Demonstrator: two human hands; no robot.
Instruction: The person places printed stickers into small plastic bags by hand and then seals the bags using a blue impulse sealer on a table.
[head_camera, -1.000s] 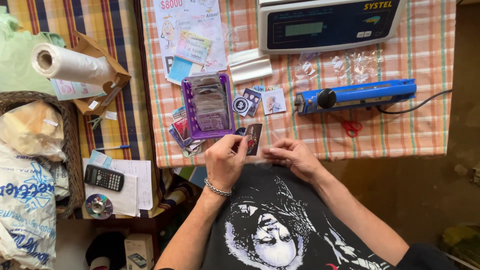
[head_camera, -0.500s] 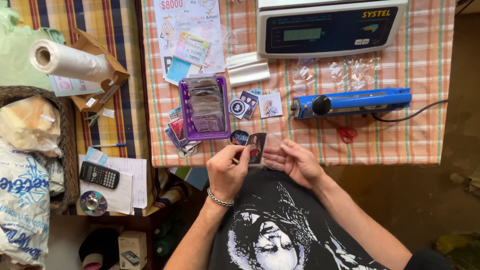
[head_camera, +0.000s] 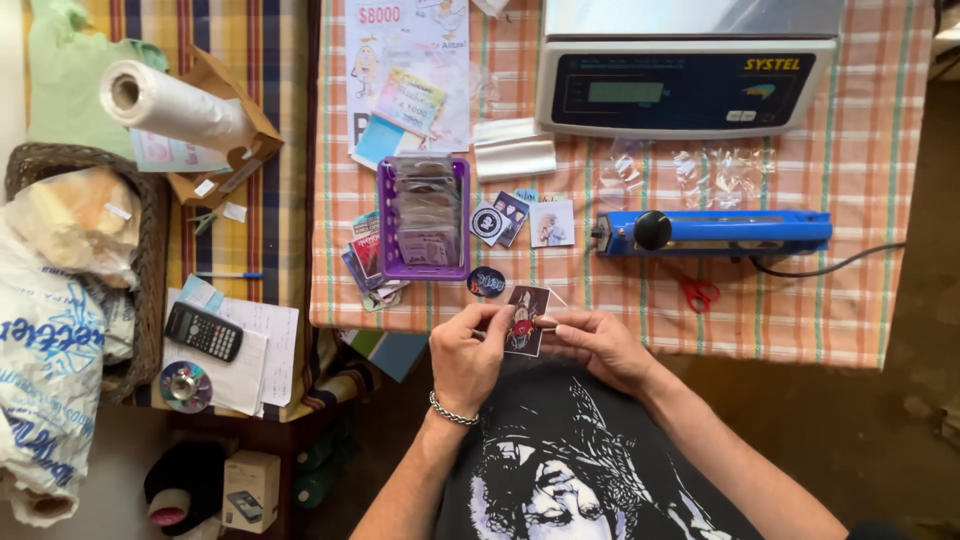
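Observation:
My left hand (head_camera: 468, 352) and my right hand (head_camera: 597, 343) meet at the near edge of the checked table (head_camera: 850, 300), both pinching a small dark picture sticker (head_camera: 524, 318) between fingertips. The left wrist wears a chain bracelet. Just beyond the hands lie a dark oval sticker (head_camera: 487, 283) and three small stickers (head_camera: 520, 220). A purple tray (head_camera: 423, 218) stacked with clear sleeves of stickers stands to the left of them.
A blue bag sealer (head_camera: 712, 232) with a black knob lies right, red scissors (head_camera: 697, 293) beneath it. A digital scale (head_camera: 690, 80) stands at the back. On the left side table lie a plastic bag roll (head_camera: 175, 105), calculator (head_camera: 203, 331), disc (head_camera: 185, 386) and wicker basket (head_camera: 150, 230).
Both hands have risen from the table edge and come together on the picture sticker, now held up between the fingertips.

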